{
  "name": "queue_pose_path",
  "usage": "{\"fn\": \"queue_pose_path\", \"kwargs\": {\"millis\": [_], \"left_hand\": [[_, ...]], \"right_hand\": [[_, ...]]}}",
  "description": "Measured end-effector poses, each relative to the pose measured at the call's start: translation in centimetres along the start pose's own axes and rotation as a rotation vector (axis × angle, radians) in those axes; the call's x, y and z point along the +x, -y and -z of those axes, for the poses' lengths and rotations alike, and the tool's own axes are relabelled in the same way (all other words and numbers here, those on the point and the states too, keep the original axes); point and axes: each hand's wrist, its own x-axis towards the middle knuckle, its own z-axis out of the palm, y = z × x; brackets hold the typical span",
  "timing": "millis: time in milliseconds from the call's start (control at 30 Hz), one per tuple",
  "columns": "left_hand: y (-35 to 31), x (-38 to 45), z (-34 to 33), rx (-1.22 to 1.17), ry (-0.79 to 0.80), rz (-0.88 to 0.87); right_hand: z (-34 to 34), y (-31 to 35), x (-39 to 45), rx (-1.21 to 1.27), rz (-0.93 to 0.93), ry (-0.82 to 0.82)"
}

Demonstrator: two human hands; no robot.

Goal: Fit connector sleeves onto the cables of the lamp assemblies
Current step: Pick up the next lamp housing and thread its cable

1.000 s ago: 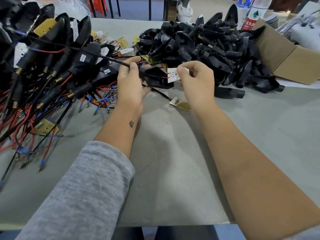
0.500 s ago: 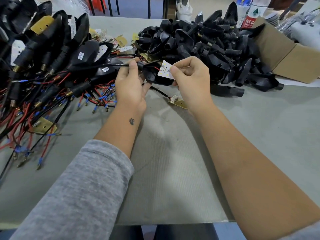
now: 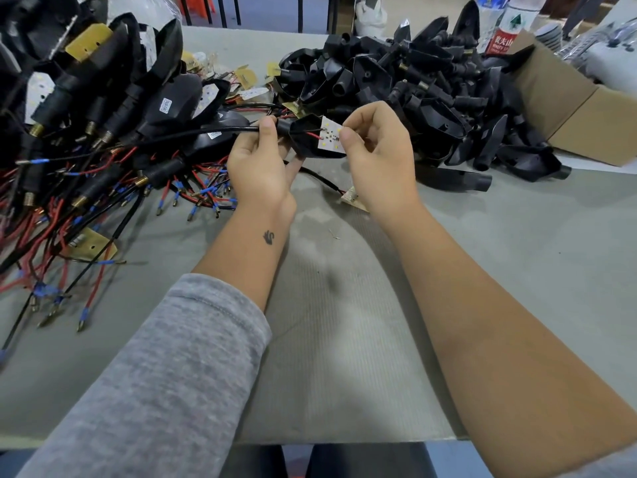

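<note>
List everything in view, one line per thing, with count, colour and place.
black housing: one, black, held between both hands
LED board: one, white, at the housing's mouth
black cable: one, running left from the housing
empty housings: many, black, heap at far right
wired lamp assemblies: many, black with red and blue leads, left
cardboard box: one, brown, far right
table: one, grey
left hand: grips cable and housing neck
right hand: pinches LED board

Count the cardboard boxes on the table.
1. The cardboard box lies open at the far right, beside the pile of black housings. Others may sit beyond the frame.
</note>
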Motion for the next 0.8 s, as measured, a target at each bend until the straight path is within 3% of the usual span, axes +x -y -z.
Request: {"fn": "queue_pose_path", "kwargs": {"millis": [133, 433, 533, 633, 800], "left_hand": [[-0.2, -0.2, -0.1, -0.057, 0.069, 0.046], [0.8, -0.9, -0.4, 0.182, 0.249, 0.015], [0.9, -1.0, -0.4, 0.195, 0.246, -0.017], [0.5, -0.8, -0.3, 0.155, 0.229, 0.009], [0.1, -0.4, -0.1, 0.259, 0.207, 0.015]], "right_hand": [[-0.3, -0.4, 0.2, -0.045, -0.09, -0.023], [0.0, -1.6, 0.4, 0.015, -0.272, -0.148], [-0.1, -1.3, 0.5, 0.034, -0.263, -0.156], [-0.2, -1.0, 0.7, -0.112, -0.194, -0.164], [0.6, -0.7, 0.5, 0.013, -0.271, 0.082]]}}
